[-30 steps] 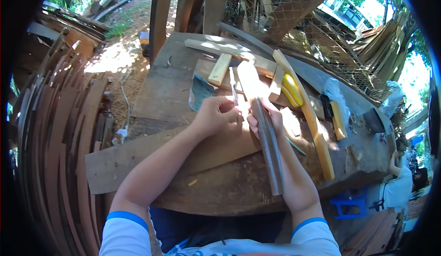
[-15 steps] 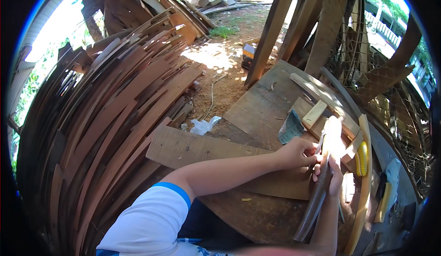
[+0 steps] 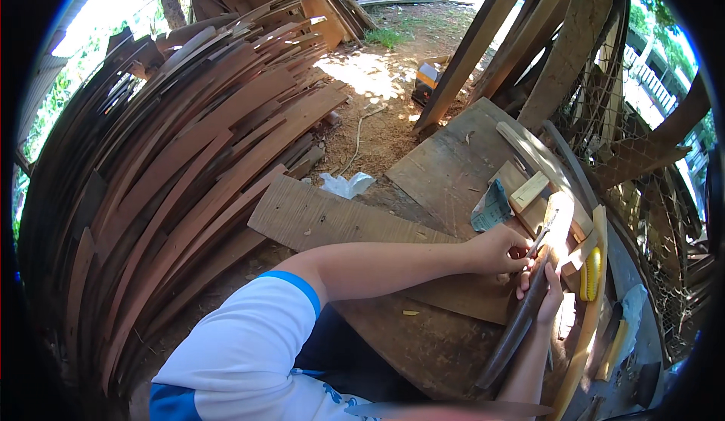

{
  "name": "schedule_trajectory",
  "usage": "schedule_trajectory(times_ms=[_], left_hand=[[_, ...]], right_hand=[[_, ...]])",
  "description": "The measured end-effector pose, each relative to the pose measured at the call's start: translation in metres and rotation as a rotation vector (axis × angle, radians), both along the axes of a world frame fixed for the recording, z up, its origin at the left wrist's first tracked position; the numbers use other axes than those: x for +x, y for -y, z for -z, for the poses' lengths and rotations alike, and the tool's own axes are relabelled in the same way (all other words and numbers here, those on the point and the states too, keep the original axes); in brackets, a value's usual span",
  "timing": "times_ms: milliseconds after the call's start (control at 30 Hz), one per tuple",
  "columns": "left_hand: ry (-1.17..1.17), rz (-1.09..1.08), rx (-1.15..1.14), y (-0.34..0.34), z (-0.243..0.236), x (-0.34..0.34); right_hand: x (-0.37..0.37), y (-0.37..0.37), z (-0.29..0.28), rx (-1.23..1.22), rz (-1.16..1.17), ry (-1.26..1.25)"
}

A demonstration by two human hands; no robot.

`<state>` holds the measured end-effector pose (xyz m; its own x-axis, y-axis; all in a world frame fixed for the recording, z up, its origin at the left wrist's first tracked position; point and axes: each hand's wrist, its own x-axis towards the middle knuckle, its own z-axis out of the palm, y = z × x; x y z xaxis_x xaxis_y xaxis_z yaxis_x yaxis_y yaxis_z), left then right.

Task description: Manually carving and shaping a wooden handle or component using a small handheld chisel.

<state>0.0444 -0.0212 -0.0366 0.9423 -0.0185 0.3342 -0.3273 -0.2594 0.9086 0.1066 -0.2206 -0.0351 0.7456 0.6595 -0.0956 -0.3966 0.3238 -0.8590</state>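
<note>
My left hand (image 3: 498,251) pinches a thin, narrow implement (image 3: 535,245) beside a long workpiece. My right hand (image 3: 545,294) grips that long dark bar-like piece (image 3: 504,349), whose upper part is pale and brightly lit. Both hands are close together over a weathered wooden bench (image 3: 445,172). Around them are a short pale block (image 3: 529,192), a blue-grey sheet (image 3: 489,208), a yellow object (image 3: 591,274), a long light wooden strip (image 3: 566,379) and a wide board (image 3: 340,228) lying at an angle.
A large stack of reddish planks (image 3: 181,164) fills the left. Tall posts (image 3: 472,51) and wire mesh (image 3: 642,164) stand behind the bench. Crumpled white plastic (image 3: 347,185), a cord and a small box (image 3: 427,81) lie on the sawdust-strewn ground. A pale blue bag (image 3: 630,319) is at right.
My view has swung left, so the bench and both hands appear farther right, and the co-worker at right is out of view. Both hands keep their hold on the pieces.
</note>
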Motion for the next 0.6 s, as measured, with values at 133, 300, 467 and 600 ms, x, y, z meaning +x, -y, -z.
schedule_trajectory(times_ms=[133, 300, 467, 600], left_hand=[[0.039, -0.006, 0.017, 0.001, -0.001, 0.0], [0.052, 0.003, 0.028, 0.0, 0.003, 0.003], [-0.007, 0.021, 0.04, -0.001, -0.004, 0.001], [-0.026, 0.034, 0.052, 0.002, -0.002, 0.004]], right_hand=[[0.006, 0.006, 0.008, 0.015, 0.012, 0.001], [0.002, 0.003, 0.005, 0.035, 0.037, 0.02], [-0.001, -0.001, -0.004, 0.027, 0.048, -0.005], [-0.001, 0.003, 0.006, 0.045, 0.129, -0.039]])
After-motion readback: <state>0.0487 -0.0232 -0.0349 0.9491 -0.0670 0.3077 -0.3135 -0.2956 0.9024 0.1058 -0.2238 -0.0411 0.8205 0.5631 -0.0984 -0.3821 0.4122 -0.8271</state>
